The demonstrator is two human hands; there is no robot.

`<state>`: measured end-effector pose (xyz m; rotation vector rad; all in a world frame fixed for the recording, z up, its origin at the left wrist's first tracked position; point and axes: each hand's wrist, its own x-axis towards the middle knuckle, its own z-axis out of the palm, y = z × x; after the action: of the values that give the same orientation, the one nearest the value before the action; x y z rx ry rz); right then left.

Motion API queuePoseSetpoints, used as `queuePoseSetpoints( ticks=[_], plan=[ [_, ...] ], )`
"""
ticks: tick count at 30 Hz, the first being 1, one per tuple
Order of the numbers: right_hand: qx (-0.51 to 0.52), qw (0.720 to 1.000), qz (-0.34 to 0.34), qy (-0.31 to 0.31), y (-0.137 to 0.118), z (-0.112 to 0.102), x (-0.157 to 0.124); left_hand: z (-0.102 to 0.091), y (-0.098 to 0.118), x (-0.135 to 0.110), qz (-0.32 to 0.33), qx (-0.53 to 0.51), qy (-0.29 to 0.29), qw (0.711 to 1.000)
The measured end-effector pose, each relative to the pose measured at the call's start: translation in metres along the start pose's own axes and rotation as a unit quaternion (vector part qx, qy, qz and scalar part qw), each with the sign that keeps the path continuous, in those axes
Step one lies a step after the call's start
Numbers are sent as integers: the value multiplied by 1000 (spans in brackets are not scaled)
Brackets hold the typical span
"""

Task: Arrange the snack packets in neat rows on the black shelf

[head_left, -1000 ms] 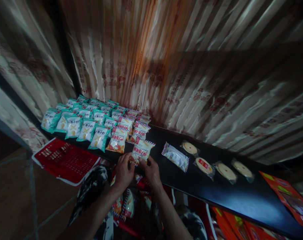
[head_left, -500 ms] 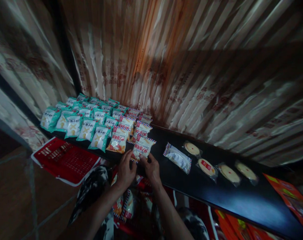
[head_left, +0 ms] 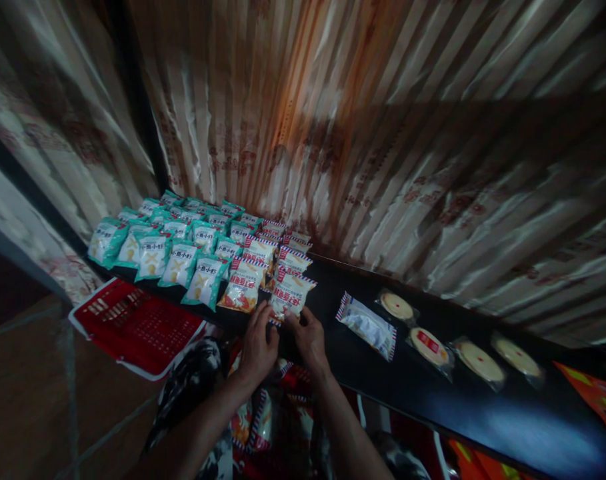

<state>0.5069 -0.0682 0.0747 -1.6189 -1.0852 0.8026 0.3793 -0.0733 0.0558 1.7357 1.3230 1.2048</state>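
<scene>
A white and red snack bag with a striped top edge stands at the front of the black shelf. My left hand is closed at its lower left corner, thumb and fingers on either side. At the lower right, my right hand grips the same bag, its thumb on the front. Matching bags stand behind it, and another white and red bag is just to its left. Rows of teal and white snack bags fill the shelf's left end.
Right of my hands lie a silvery striped packet and several round wrapped cakes. Orange packets are at the far right. Below the shelf are a red basket and more snack bags. A pleated curtain hangs behind.
The view has shifted slightly, so the shelf goods appear further right and lower. Both hands stay at the same bag, with the left fingers a little straighter.
</scene>
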Motion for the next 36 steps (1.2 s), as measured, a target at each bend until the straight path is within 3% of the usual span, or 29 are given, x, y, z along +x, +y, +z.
queuePoseSetpoints(
  ticks=[26, 32, 36],
  plan=[
    [-56, 998, -22, -30, -5, 3, 12, -3, -6, -2, 89, 122, -10, 989],
    [-162, 983, -87, 20, -1, 6, 12, -4, -3, 1, 132, 154, 11, 979],
    [-186, 978, -84, 35, 0, 7, 13, -4, -3, 6, 158, 170, 23, 972]
  ],
)
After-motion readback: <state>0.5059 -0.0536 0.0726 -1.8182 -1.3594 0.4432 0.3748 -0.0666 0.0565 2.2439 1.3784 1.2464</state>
